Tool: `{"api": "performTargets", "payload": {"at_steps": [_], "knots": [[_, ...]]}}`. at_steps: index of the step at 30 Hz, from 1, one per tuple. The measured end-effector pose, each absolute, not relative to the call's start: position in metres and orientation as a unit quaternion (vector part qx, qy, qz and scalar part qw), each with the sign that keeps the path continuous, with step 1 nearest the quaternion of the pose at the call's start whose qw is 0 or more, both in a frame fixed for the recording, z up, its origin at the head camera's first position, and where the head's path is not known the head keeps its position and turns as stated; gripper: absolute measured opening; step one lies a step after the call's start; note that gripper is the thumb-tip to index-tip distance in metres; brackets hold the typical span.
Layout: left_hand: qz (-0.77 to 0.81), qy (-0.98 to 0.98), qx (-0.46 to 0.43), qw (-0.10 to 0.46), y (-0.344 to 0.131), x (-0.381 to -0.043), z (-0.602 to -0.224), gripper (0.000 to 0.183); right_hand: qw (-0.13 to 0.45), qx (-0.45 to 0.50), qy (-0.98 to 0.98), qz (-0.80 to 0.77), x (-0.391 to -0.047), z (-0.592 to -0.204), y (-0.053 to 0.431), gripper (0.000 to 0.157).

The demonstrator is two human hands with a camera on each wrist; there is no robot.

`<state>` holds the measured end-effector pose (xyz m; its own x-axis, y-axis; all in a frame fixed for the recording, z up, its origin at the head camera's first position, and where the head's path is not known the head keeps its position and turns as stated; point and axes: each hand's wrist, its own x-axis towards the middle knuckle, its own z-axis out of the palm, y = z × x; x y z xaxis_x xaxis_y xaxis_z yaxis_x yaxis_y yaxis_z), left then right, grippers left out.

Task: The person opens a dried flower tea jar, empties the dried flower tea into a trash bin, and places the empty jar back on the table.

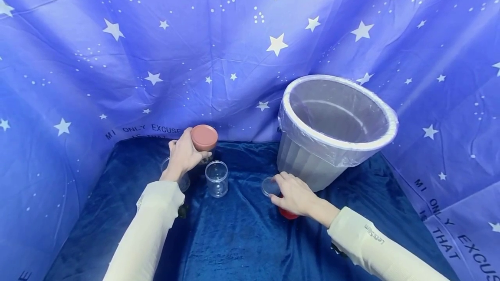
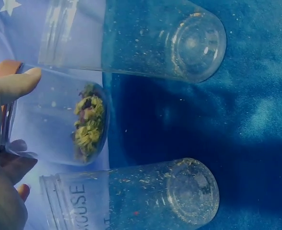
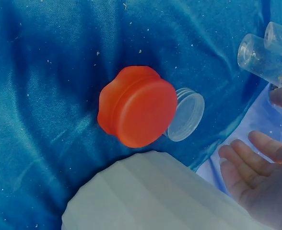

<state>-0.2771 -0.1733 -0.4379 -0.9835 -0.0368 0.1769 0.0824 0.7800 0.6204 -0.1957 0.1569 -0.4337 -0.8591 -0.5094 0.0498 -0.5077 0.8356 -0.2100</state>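
My left hand (image 1: 182, 156) grips a clear jar (image 2: 54, 115) with a brownish-pink lid (image 1: 204, 135), near the back of the table. Dried yellowish flowers (image 2: 89, 127) lie at the bottom of that jar. One open clear jar (image 1: 216, 181) stands to its right in the head view; a second clear jar (image 2: 191, 191) is partly hidden by my left hand in the head view. Above a red scalloped lid (image 3: 141, 108) and a clear screw lid (image 3: 188, 117), my right hand (image 1: 294, 194) hovers with fingers loosely bent and nothing between them.
A large pale bin (image 1: 308, 164) lined with a clear plastic bag stands at the back right, close beside the two loose lids. Dark blue velvety cloth (image 1: 230, 242) covers the table. Blue star-printed curtains (image 1: 187, 55) enclose the back and sides.
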Motion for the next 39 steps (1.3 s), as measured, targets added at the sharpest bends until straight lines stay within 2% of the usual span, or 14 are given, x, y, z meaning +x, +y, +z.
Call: {"api": "performTargets", "payload": {"at_steps": [11,20,39], "knots": [[-0.389,-0.912,-0.006,0.127,-0.174,-0.272,-0.426,0.094,0.090,-0.201,0.942,-0.253,-0.206,-0.425,0.162,0.042],[-0.429,-0.893,-0.024,0.135,-0.169,-0.265,-0.416,0.095,0.094,-0.184,0.933,-0.296,-0.213,-0.422,0.165,0.046],[-0.377,-0.911,-0.081,0.148,-0.161,-0.257,-0.405,0.094,0.090,-0.175,0.931,-0.307,-0.219,-0.408,0.157,0.050]]}}
